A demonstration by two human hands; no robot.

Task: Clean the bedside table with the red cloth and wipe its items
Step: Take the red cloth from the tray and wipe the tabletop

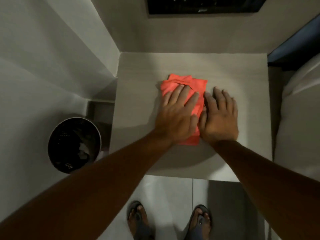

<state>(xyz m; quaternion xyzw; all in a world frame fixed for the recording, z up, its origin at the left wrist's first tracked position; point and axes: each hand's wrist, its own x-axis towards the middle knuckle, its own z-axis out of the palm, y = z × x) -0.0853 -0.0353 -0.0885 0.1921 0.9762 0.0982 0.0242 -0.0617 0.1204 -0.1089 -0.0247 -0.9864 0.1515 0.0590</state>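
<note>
A folded red cloth (pixel 187 82) lies flat near the middle of the pale bedside table (pixel 138 84). My left hand (pixel 176 115) presses palm-down on the cloth, fingers spread over it. Beside it, my right hand (pixel 220 115) rests flat on the table top, its thumb edge touching the cloth's right side. Neither hand grips anything. No other items show on the table top.
A black mesh waste bin (pixel 74 144) with some white scraps stands on the floor to the left. A white bed (pixel 301 110) borders the table on the right. A dark panel (pixel 204 6) hangs on the wall behind. My sandalled feet (pixel 169 220) stand at the table's front.
</note>
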